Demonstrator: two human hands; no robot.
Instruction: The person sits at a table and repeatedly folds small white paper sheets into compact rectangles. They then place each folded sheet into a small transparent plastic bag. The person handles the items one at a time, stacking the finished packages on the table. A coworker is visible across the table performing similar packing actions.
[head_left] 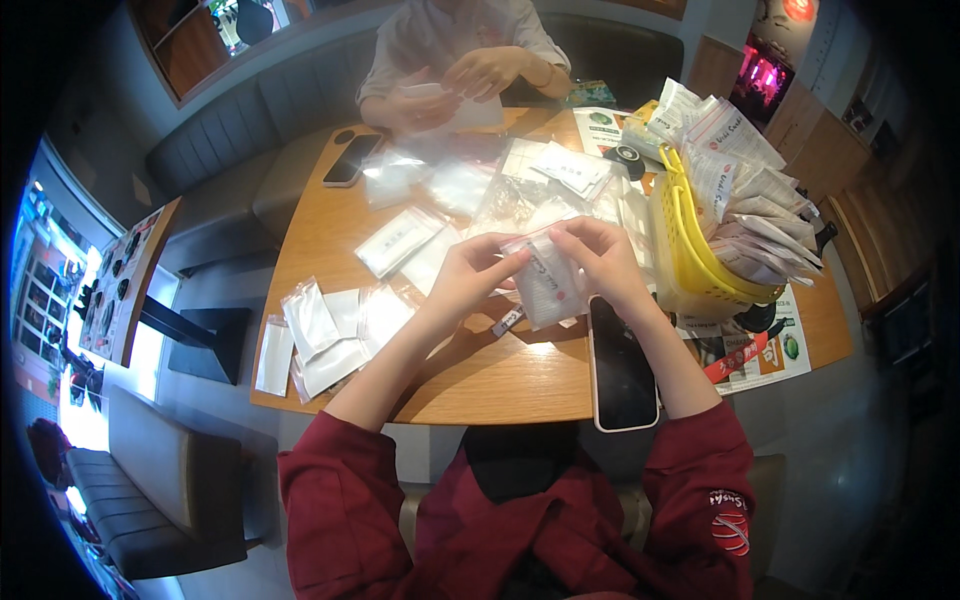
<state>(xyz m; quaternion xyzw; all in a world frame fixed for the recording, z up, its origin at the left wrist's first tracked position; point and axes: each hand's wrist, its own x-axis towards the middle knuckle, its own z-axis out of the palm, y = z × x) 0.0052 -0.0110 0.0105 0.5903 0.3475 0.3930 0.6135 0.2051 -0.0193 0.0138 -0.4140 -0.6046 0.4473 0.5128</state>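
Note:
Between my two hands, above the near part of the wooden table, is a small clear zip bag (548,285) with white contents and printing on it. My left hand (478,268) pinches its upper left edge, thumb on the front. On the upper right corner, my right hand (602,258) closes its thumb and fingers. What exactly lies inside the bag I cannot make out. To the left of my hands lie flat white packets in clear bags (397,240), and more white packets (313,325) lie at the table's left edge.
A yellow basket (690,235) full of printed packets stands at the right. A phone (622,375) lies by my right forearm, another phone (352,161) at the far left. Clear plastic bags (455,188) cover the middle. Across the table a person's hands (485,72) hold something white.

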